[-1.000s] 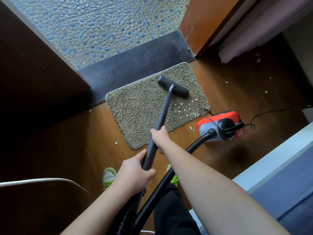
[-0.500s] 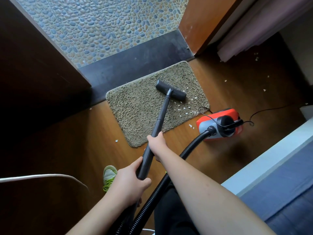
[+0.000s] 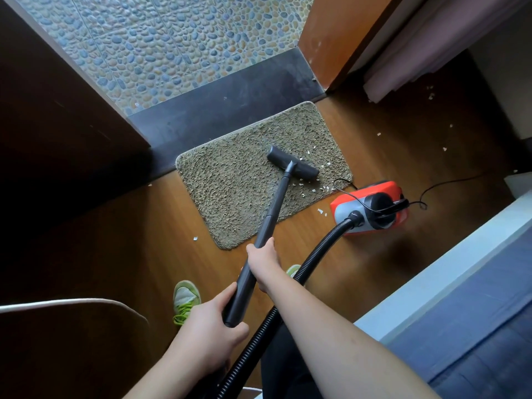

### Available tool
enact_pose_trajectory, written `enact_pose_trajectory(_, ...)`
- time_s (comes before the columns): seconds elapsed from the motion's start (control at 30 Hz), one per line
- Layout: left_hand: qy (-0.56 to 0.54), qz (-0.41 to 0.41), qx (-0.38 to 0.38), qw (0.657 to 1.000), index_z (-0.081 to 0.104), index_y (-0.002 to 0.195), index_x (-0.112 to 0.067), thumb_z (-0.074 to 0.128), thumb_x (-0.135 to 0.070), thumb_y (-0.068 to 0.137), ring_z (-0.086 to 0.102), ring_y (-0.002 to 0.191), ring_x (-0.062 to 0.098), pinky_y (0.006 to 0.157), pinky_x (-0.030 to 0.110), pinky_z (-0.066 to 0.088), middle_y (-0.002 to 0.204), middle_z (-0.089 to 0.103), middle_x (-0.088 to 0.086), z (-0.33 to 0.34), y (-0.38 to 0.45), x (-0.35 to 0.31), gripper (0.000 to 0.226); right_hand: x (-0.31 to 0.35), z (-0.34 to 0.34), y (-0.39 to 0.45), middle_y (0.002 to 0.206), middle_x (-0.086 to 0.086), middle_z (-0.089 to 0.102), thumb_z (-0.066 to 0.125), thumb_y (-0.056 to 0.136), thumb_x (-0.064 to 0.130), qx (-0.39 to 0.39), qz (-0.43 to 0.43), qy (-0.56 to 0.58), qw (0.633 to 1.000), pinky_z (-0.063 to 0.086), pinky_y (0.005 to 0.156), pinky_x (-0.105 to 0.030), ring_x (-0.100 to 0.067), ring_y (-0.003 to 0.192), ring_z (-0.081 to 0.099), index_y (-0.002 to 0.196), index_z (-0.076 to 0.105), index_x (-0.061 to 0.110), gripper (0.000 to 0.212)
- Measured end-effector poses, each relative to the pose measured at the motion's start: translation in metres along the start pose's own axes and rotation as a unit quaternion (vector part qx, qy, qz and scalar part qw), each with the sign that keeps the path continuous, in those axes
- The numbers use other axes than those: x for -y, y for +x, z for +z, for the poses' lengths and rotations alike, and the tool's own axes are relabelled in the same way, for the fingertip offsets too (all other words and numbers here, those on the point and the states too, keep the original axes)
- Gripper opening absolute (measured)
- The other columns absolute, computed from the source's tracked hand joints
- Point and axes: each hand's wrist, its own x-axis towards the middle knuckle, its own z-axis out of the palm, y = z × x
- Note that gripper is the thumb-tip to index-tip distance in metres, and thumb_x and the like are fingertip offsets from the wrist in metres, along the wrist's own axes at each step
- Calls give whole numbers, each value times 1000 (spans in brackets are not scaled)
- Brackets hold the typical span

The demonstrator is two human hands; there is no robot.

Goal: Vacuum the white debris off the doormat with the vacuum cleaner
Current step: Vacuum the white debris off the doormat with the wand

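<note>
A green-laced sneaker [image 3: 185, 299] stands on the wooden floor [image 3: 121, 254] at left. The left hand [image 3: 211, 331] has its grip curled round the lower end of the black vacuum wand [image 3: 270, 217]; the right hand [image 3: 263, 262] wraps the wand higher up. The floor nozzle [image 3: 292, 166] rests on the doormat [image 3: 230, 185] among white debris [image 3: 299, 187] near its right edge. The orange canister vacuum cleaner [image 3: 371, 208] sits just right of the mat.

Daylight enters over the pebbled tiles [image 3: 161, 44], brightening the floor nearby. Left of the tiles lies deep shadow. Edges bow; focus is sharp.
</note>
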Motion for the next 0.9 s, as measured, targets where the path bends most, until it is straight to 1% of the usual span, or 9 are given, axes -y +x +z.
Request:
enact_pose_trajectory(0.1,3,-4,16,1000,33,150,-42,65,-29,80,63,73,-1,56,3,41,101,64,-13,0,-5,5,77,-11,4,-3,132,-8,55,46,97,33,3,17,11,1000,55,89,-45,-31,108,62,158,1,28,76)
enact_pose_trajectory(0.2,17,-6,26,1000,33,150,-43,64,-28,81,62,70,-3,56,4,41,98,63,-14,0,-6,7,77,-19,8,-2,134,-9,54,45,97,35,2,29,13,999,55,90,-44,-31,109,62,158,1,28,76)
enact_pose_trajectory(0.4,34,-9,40,999,31,149,-46,67,-31,82,63,77,-1,55,5,42,105,62,-13,-9,-4,12,78,-19,12,-4,134,-9,54,43,97,34,0,40,33,999,54,79,-39,-31,110,62,157,0,29,74)
enact_pose_trajectory(0.53,50,-4,48,998,31,150,-46,68,-32,81,64,72,-1,55,6,44,108,61,-11,-14,-2,18,79,-20,17,-4,134,-10,54,44,97,34,-6,46,50,998,56,86,-43,-31,110,63,157,-1,29,75)
enact_pose_trajectory(0.67,70,4,65,995,29,151,-44,66,-31,81,64,62,3,56,11,50,111,64,-6,-20,1,26,80,-19,26,-6,136,-11,52,45,95,34,-14,50,67,996,55,90,-46,-34,111,62,157,2,28,76)
enact_pose_trajectory(0.7,76,6,66,995,30,151,-43,66,-31,81,64,64,4,60,12,51,114,64,-4,-22,2,28,80,-19,28,-7,137,-11,51,45,95,34,-16,53,71,996,55,89,-46,-35,111,61,157,2,28,75)
enact_pose_trajectory(0.8,109,12,54,993,32,151,-42,68,-33,80,65,89,8,77,15,50,123,64,-2,-29,6,35,80,-17,34,-10,135,-11,51,45,95,35,-22,55,75,995,56,79,-43,-36,111,60,156,6,29,73)
enact_pose_trajectory(0.83,114,14,52,992,33,150,-42,68,-33,80,64,91,10,79,16,49,122,65,-2,-31,6,38,80,-17,38,-11,133,-11,52,46,94,36,-26,55,78,995,56,76,-43,-37,109,61,155,9,28,72)
enact_pose_trajectory(0.9,113,19,53,992,35,150,-41,68,-33,79,63,89,11,77,16,48,117,66,-1,-36,8,46,79,-16,47,-12,130,-12,54,48,92,37,-33,53,85,994,58,76,-46,-38,105,63,153,15,25,70)
